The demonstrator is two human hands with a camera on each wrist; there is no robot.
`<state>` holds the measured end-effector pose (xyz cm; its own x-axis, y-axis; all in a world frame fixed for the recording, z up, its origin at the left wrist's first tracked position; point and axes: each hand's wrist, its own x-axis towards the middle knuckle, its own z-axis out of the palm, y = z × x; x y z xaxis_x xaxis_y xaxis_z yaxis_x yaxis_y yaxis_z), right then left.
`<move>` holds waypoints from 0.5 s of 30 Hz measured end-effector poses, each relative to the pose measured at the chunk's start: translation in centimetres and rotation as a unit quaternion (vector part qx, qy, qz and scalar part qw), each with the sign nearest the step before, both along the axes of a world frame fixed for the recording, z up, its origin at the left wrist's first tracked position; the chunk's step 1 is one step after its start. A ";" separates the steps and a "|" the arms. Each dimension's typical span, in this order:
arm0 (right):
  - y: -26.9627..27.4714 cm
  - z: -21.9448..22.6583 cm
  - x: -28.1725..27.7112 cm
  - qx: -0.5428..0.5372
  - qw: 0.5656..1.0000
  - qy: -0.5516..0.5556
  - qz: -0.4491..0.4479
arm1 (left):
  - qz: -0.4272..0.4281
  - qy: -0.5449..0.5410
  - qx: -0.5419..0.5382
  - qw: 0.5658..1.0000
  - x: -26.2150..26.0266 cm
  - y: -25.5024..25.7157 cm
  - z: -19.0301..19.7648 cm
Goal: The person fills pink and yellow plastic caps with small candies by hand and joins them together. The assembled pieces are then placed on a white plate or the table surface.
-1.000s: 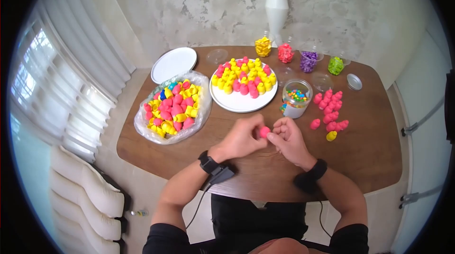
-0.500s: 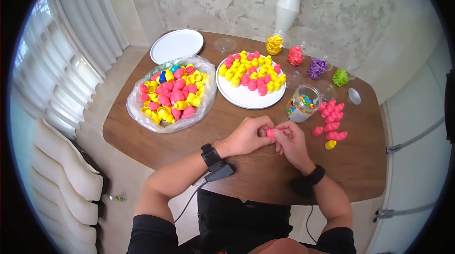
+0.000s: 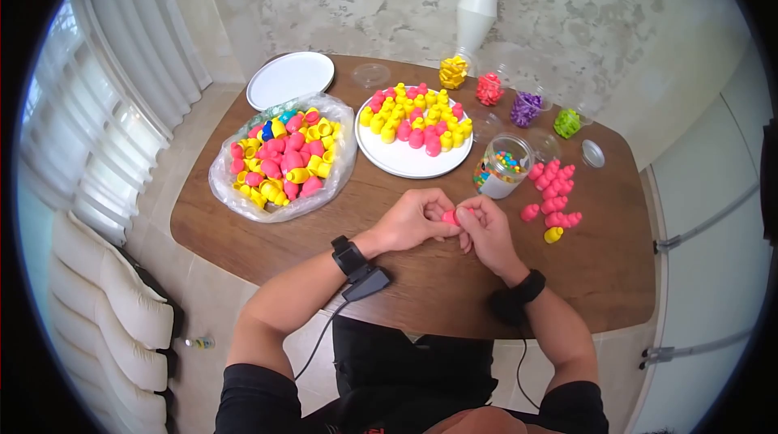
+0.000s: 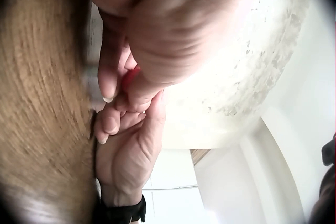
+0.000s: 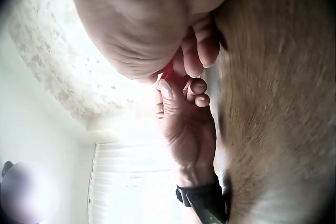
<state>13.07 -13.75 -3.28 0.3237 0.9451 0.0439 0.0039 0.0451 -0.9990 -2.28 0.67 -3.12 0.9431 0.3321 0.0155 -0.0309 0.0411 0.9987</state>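
Both hands meet above the table's front part in the head view. Between them is a small pink piece [image 3: 450, 216], mostly covered by fingers. The left hand [image 3: 412, 220] grips it from the left, and the right hand [image 3: 489, 236] pinches it with thumb and fingers from the right. In the left wrist view a bit of the red-pink piece [image 4: 130, 78] shows between the fingers; the right wrist view shows it too [image 5: 168, 70]. Right of the hands lie several pink figures [image 3: 556, 183] and one yellow piece [image 3: 553, 235].
A clear jar [image 3: 502, 166] of colourful bits stands just behind the hands. Yellow and pink figures stand on a white plate [image 3: 405, 163]. At left are an open bag [image 3: 347, 146] of shells and an empty plate [image 3: 289, 77]. Several cups line the back, including purple bits [image 3: 526, 109].
The pink piece has turned and is more covered by the fingers than a second ago. The hands stay together while the head view has shifted.
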 end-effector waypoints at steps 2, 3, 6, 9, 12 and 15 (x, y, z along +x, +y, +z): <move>0.0 0.2 0.1 -0.004 1.000 0.014 0.000 | -0.005 -0.011 -0.022 1.000 0.0 0.0 -0.1; 0.1 0.3 0.2 -0.006 1.000 0.021 0.000 | -0.007 -0.012 -0.030 0.999 0.1 0.0 0.0; 0.1 0.1 0.3 -0.001 0.999 0.035 -0.007 | -0.015 -0.020 -0.049 0.999 0.1 0.1 -0.2; 0.0 0.5 0.2 -0.008 0.997 0.071 -0.012 | -0.028 -0.025 -0.057 0.998 0.0 0.3 -0.2; 0.1 0.4 0.3 -0.003 0.997 0.078 -0.014 | -0.035 -0.029 -0.062 0.997 -0.1 0.6 0.0; 0.0 0.6 0.2 -0.010 0.997 0.071 -0.005 | -0.016 -0.029 -0.050 0.998 -0.1 1.0 0.2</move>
